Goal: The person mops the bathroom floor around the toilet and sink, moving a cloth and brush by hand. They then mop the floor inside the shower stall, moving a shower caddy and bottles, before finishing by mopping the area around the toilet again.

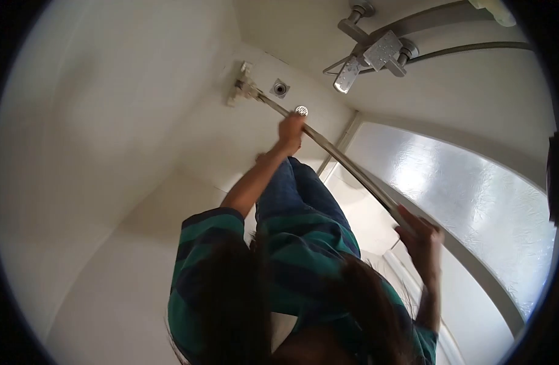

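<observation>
A mop with a long metal handle slants across the head view from lower right to upper left. Its narrow pale head rests on the shower floor near the left wall, somewhat blurred. My left hand wraps round the lower part of the handle, close to a round slotted drain cover. Higher up, near the handle's top end, my right hand is closed on it. Just right of the mop head, a square floor drain with a dark hole is set into the floor.
A chrome shower mixer juts from the wall at upper right, with a hose running off it. A frosted glass panel in a frame stands on the right. Pale walls close in the left side.
</observation>
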The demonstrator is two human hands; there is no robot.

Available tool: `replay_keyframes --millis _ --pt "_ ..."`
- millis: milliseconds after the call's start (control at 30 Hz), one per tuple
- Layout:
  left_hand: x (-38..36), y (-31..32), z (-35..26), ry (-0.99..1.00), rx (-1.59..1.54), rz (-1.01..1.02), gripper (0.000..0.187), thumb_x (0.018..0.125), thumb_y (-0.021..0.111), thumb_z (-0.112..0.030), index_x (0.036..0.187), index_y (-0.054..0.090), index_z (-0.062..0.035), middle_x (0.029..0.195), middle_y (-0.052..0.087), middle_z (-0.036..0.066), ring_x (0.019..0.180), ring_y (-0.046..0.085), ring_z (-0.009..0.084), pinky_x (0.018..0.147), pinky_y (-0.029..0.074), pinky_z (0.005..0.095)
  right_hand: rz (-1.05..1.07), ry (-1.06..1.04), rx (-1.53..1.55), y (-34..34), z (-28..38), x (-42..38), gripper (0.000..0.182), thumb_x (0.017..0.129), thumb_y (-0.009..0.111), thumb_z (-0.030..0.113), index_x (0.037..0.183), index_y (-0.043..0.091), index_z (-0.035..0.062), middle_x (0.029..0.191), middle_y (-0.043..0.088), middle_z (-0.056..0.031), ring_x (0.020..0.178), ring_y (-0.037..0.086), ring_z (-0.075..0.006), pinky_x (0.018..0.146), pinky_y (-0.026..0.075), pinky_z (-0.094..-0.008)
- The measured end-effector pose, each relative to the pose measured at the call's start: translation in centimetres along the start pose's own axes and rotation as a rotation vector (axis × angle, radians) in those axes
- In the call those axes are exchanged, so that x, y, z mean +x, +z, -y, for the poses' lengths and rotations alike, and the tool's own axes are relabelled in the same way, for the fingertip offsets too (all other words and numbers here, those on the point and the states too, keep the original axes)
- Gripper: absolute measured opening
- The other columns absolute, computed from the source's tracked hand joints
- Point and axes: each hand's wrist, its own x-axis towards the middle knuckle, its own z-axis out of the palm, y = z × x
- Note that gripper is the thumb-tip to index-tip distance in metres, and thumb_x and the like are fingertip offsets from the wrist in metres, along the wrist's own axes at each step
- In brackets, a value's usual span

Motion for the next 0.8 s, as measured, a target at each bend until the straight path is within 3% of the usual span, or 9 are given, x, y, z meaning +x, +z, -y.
replay_keyframes --millis 67,100,133,300,333,467,533,667,800 --pt "3.6 -1.0 5.4 -0.23 0.069 0.242 0.014 0.068 0.058 -0.004 0.079 0.055 -0.0115 0.091 0.056 0.006 0.086 0.056 0.0258 0.068 0.045 0.0386 -0.167 -0.218 0.062 5.5 -1.0 4.4 0.039 0.062 0.072 0.01 0.1 0.063 0.0124 0.08 0.064 -0.0104 0.057 0.057 -0.0234 0.054 0.046 -0.0331" --pt "5.0 -1.7 7.0 -0.182 0.189 0.107 0.017 0.07 0.06 -0.008 0.086 0.056 -0.0129 0.1 0.056 0.006 0.091 0.056 0.0235 0.072 0.046 0.0367 -0.155 -0.051 0.103 6.2 0.0 6.6 0.037 0.062 0.072 0.013 0.098 0.063 0.0122 0.08 0.064 -0.01 0.058 0.058 -0.024 0.055 0.047 -0.0328" --pt "6.4 -2.9 7.8 0.017 0.14 -0.028 0.018 0.07 0.061 -0.008 0.086 0.055 -0.0127 0.098 0.056 0.006 0.09 0.055 0.0251 0.071 0.046 0.0379 -0.153 0.112 0.149 6.5 1.1 8.1 0.034 0.063 0.072 0.015 0.095 0.063 0.012 0.079 0.064 -0.0097 0.058 0.06 -0.0246 0.055 0.047 -0.0324" --pt "6.7 3.8 7.2 -0.041 0.322 0.377 0.007 0.076 0.051 -0.009 0.075 0.058 -0.0088 0.09 0.056 0.014 0.095 0.053 0.031 0.08 0.044 0.0419 -0.117 0.225 0.074 3.3 2.2 5.3 0.029 0.065 0.071 0.014 0.093 0.062 0.012 0.077 0.065 -0.009 0.064 0.063 -0.0251 0.058 0.049 -0.0327" --pt "4.9 6.3 7.7 0.087 0.395 0.138 0.011 0.077 0.049 -0.012 0.073 0.059 -0.0081 0.084 0.057 0.015 0.092 0.055 0.0323 0.081 0.045 0.0408 -0.132 0.185 0.023 3.3 2.6 3.8 0.028 0.066 0.071 0.013 0.093 0.062 0.0112 0.077 0.065 -0.0092 0.064 0.063 -0.0254 0.058 0.049 -0.0329" --pt "0.7 5.1 2.4 0.185 0.213 0.51 0.005 0.066 0.06 -0.012 0.069 0.058 -0.0089 0.082 0.057 0.013 0.082 0.057 0.0315 0.076 0.047 0.0399 -0.056 0.725 0.255 2.4 7.3 -2.3 0.029 0.066 0.07 0.009 0.093 0.062 0.0071 0.078 0.065 -0.0117 0.065 0.064 -0.0233 0.057 0.048 -0.0298" --pt "-1.2 5.9 1.1 0.379 0.186 0.477 0.004 0.069 0.055 -0.009 0.069 0.059 -0.0102 0.082 0.057 0.011 0.086 0.056 0.0302 0.073 0.047 0.0371 -0.134 0.808 0.29 3.5 9.1 -5.6 0.028 0.066 0.07 0.005 0.093 0.062 0.0047 0.082 0.065 -0.0142 0.066 0.064 -0.0208 0.061 0.049 -0.0273" --pt "-5.2 4.8 0.9 0.618 0.29 0.809 0.01 0.073 0.05 -0.013 0.069 0.059 -0.0113 0.083 0.057 0.009 0.09 0.055 0.024 0.077 0.044 0.0363 -0.274 1.019 0.561 9.3 16.1 -12.2 0.026 0.07 0.068 0.004 0.094 0.059 -0.0016 0.09 0.064 -0.0139 0.076 0.062 -0.0144 0.065 0.049 -0.0282" --pt "-3.2 -4.7 -7.1 0.706 0.267 1.258 0.007 0.071 0.053 -0.016 0.067 0.057 -0.0113 0.081 0.056 0.008 0.088 0.054 0.0213 0.078 0.043 0.0377 -0.421 1.247 0.789 11.0 22.4 -16.4 0.03 0.074 0.066 0.006 0.102 0.057 -0.0013 0.068 0.059 -0.0044 0.063 0.052 -0.0078 0.057 0.041 -0.0202"
